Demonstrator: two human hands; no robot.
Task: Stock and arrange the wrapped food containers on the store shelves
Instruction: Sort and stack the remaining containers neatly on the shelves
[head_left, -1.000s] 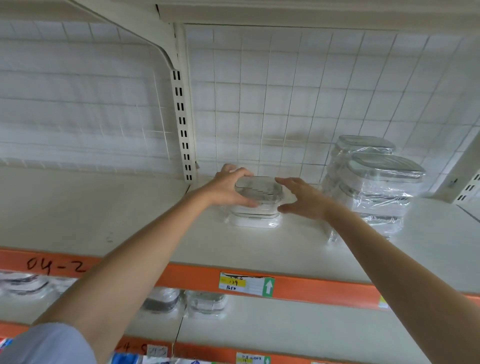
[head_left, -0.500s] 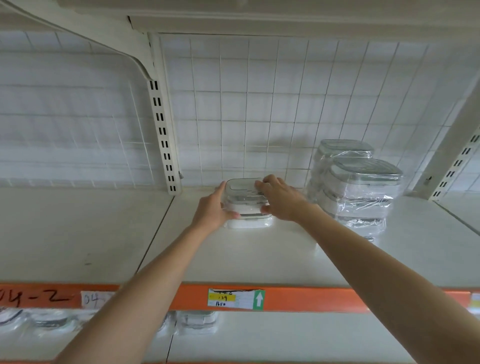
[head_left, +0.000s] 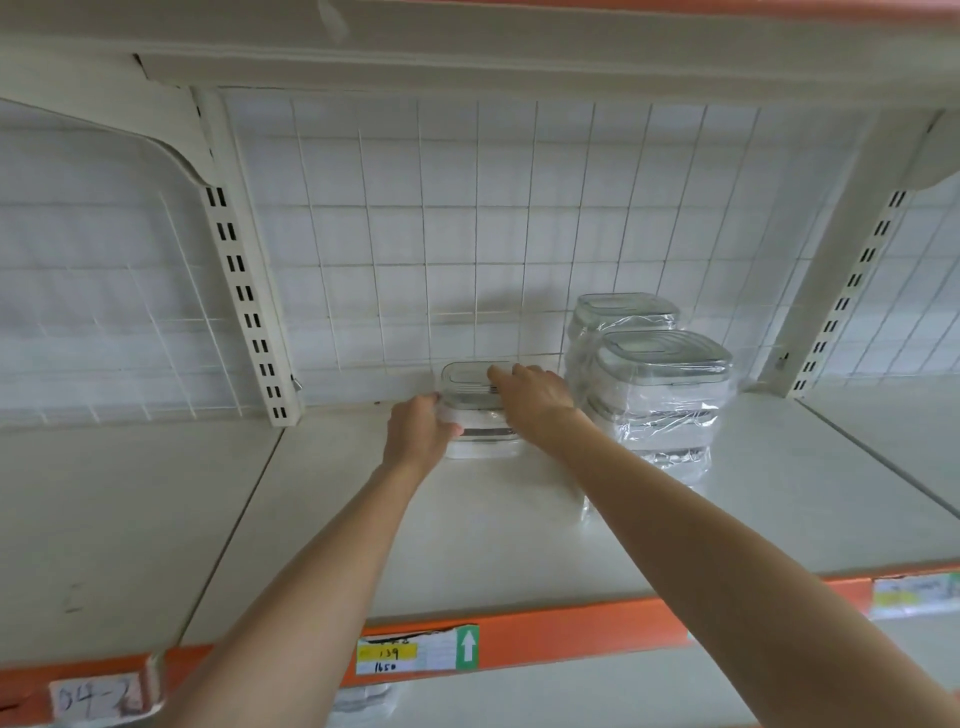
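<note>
A big white shelf (head_left: 519, 545) runs across the whole view, with a white wire grid (head_left: 467, 234) standing behind it and an orange strip (head_left: 571, 631) along its front edge. On the right side of the shelf sit two tall stacks of wrapped containers (head_left: 654, 395), one behind the other, both covered in shiny clear plastic with grey lids on top. Just to the left of them, far back near the grid, is a smaller wrapped container (head_left: 475, 410) — see-through, with a grey lid, a white bottom part and clear wrap all round it. It sits flat on the shelf. The left hand (head_left: 418, 434) holds its left side, with the thumb curled onto the front and the fingers bent round the edge. The right hand (head_left: 532, 397) lies over its top right part, with the fingers stretched across the lid and pressing on it; the far tips look a bit blurry. Both bare arms reach up from the bottom of the view. On the orange strip there is a small tag (head_left: 415, 649) with a yellow bar that says 139, the number 1650 under it, and a white arrow on green pointing up. Further left is a white sticker (head_left: 96, 696) with hand writing — it looks like 04-2, but it is fuzzy. Another tag (head_left: 911, 597) on the right is too blurry to read.
</note>
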